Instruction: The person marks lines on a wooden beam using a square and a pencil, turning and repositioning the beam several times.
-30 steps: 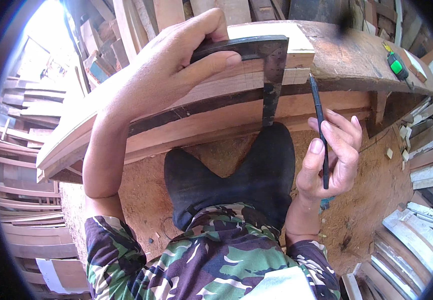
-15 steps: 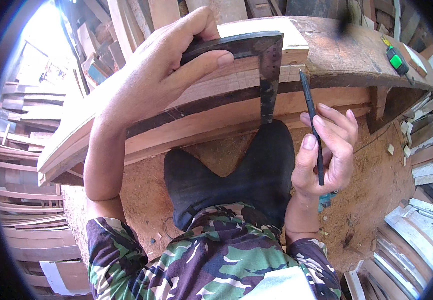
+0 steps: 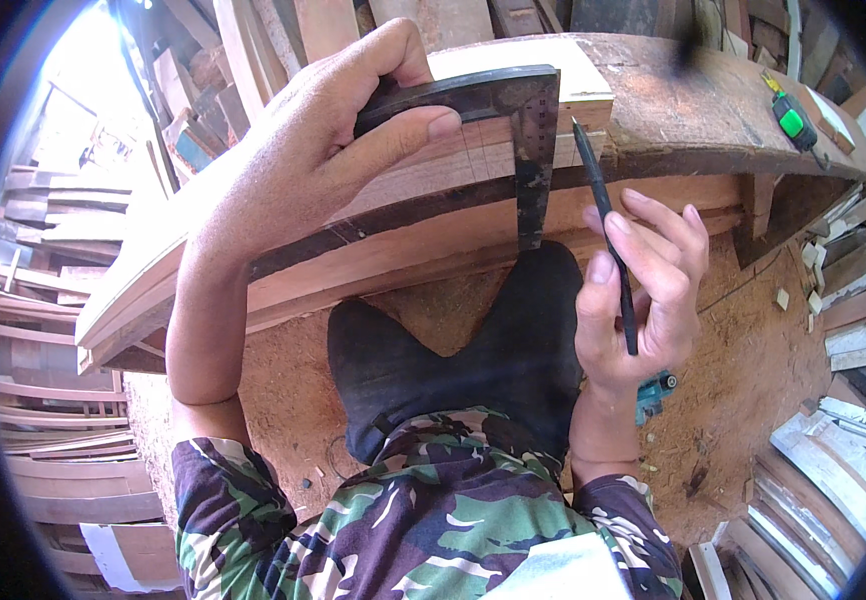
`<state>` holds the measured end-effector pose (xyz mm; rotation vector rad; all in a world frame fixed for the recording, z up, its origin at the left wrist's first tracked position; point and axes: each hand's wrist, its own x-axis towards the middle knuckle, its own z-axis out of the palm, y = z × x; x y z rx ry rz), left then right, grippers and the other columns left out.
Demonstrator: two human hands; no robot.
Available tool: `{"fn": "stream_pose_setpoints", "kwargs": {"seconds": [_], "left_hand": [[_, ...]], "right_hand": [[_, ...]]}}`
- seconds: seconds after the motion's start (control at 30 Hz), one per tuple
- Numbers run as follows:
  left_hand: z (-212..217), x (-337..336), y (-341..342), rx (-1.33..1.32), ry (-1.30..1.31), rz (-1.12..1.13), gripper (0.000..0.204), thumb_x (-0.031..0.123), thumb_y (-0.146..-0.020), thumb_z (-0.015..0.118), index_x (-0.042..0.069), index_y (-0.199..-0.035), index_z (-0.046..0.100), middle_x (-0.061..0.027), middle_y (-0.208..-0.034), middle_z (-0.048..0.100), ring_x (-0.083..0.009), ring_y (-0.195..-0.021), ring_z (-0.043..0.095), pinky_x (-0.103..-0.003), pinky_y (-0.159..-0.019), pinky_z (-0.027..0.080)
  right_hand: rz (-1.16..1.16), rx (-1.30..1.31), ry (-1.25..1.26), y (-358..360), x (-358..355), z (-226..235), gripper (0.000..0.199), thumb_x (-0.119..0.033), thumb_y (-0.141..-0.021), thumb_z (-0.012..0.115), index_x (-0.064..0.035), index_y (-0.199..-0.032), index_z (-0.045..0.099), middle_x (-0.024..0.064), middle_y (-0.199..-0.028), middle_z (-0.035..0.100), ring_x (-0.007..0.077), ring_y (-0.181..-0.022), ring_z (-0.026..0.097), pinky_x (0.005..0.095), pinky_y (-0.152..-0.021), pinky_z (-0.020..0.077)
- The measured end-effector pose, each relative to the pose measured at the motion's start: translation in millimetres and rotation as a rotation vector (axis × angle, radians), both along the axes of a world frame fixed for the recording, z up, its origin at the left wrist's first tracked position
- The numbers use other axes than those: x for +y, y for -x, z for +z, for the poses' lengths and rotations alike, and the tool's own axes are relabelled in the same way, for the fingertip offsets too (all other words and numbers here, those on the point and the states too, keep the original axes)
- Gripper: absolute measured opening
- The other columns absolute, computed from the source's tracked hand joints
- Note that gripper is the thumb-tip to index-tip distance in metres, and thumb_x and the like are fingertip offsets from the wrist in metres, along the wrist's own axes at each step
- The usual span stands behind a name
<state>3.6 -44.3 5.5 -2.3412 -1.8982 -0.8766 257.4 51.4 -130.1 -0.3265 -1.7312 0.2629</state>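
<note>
Compared with one second ago, the right hand (image 3: 643, 290) has come up and closer to the wood, so the tip of the thin dark pencil (image 3: 603, 215) now almost reaches the pale cut end of the long curved reddish-brown wooden plank (image 3: 403, 230), just beside the blade of the square. Before, the pencil was lower, away from the wood. The left hand (image 3: 323, 150) has stayed in the same grip.

The dark metal try square (image 3: 513, 110) lies on the upper face of the plank, near its right end. Its thick stock runs along the top and its thin ruler blade hangs down over the front edge of the plank. The left hand is closed on the stock: the thumb presses from the front, the other fingers are curled over the back side.

The right hand pinches the pencil between the thumb and the first fingers; the remaining fingers are slightly spread and bent around it. The pencil stands almost upright, its point up.

On the far right corner of the rough wooden workbench (image 3: 703, 100) a green and black tape measure (image 3: 795, 122) lies, well apart from both hands. Below, sawdust covers the floor (image 3: 753, 370).
</note>
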Motion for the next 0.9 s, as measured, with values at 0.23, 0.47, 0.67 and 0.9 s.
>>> {"fn": "stream_pose_setpoints", "kwargs": {"seconds": [0.23, 0.47, 0.67, 0.9], "left_hand": [[0.4, 0.2, 2.1, -0.004, 0.016, -0.004, 0.027, 0.029, -0.112, 0.071, 0.008, -0.102, 0.056, 0.0020, -0.085, 0.043, -0.0090, -0.076, 0.041, -0.027, -0.066, 0.032], [0.7, 0.8, 0.3, 0.002, 0.012, -0.011, 0.029, 0.028, -0.111, 0.071, 0.007, -0.102, 0.054, 0.0017, -0.086, 0.042, -0.0096, -0.078, 0.039, -0.028, -0.067, 0.032], [3.0, -0.5, -2.1, -0.002, 0.061, 0.041, 0.029, 0.028, -0.111, 0.072, 0.007, -0.102, 0.053, 0.0020, -0.086, 0.040, -0.0101, -0.078, 0.039, -0.029, -0.069, 0.033], [1.7, 3.9, -4.6, -0.001, 0.017, 0.008, 0.032, 0.031, -0.111, 0.071, 0.007, -0.102, 0.053, 0.0012, -0.084, 0.041, -0.0102, -0.076, 0.039, -0.029, -0.067, 0.033]], "right_hand": [[-0.031, -0.046, -0.039, 3.4, 1.6, 2.1, 0.024, -0.004, -0.100, 0.073, -0.0096, -0.123, 0.074, 0.0097, -0.111, 0.085, 0.0317, -0.121, 0.073, 0.0560, -0.124, 0.0371], [-0.034, -0.010, -0.047, 3.0, 4.3, 1.7, 0.035, -0.004, -0.088, 0.083, -0.0154, -0.120, 0.080, 0.0013, -0.106, 0.083, 0.0289, -0.118, 0.075, 0.0515, -0.125, 0.0343], [-0.057, -0.062, -0.029, -4.5, 2.5, -2.2, 0.036, -0.001, -0.081, 0.082, -0.0149, -0.114, 0.081, 0.0003, -0.100, 0.082, 0.0285, -0.117, 0.075, 0.0528, -0.125, 0.0347], [-0.035, 0.047, 0.002, -13.3, 8.4, -7.7, 0.025, -0.005, -0.091, 0.075, -0.0111, -0.114, 0.076, 0.0060, -0.102, 0.084, 0.0309, -0.115, 0.075, 0.0541, -0.125, 0.0354]]}}
